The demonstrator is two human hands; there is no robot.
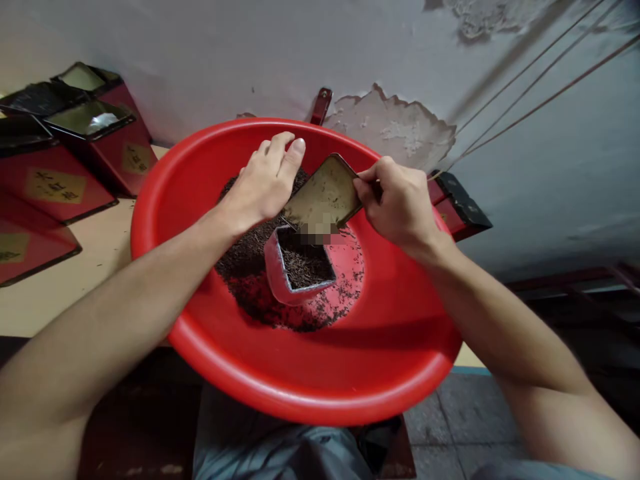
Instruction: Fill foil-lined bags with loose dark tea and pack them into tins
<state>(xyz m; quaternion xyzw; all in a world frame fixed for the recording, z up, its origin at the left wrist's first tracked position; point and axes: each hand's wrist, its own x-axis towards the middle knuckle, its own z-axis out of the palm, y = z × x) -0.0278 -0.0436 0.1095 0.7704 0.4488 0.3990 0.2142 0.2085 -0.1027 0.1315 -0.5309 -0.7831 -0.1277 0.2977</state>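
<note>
A wide red plastic basin (320, 400) holds dark, loose dried leaves that look like tea (240, 260). Within it stands a small square container (280, 283), filled with the same leaves. My right hand (403, 200) pinches the right edge of a flat, rectangular metal plate with a raised rim, perhaps a tin lid (325, 190). The lid tilts down over the container's far side, with bits of leaf stuck to it. A blurred patch covers its lower edge. My left hand (267, 177) hovers over the basin at the lid's left, fingers stretched out and holding nothing.
Several red tins with black rims and yellow labels (56, 187) stand on the pale tabletop (95, 293) at the left. Another red and black box (463, 207) sits right of the basin. Behind is a peeling wall (395, 127) with cords (545, 87) stretched across the upper right.
</note>
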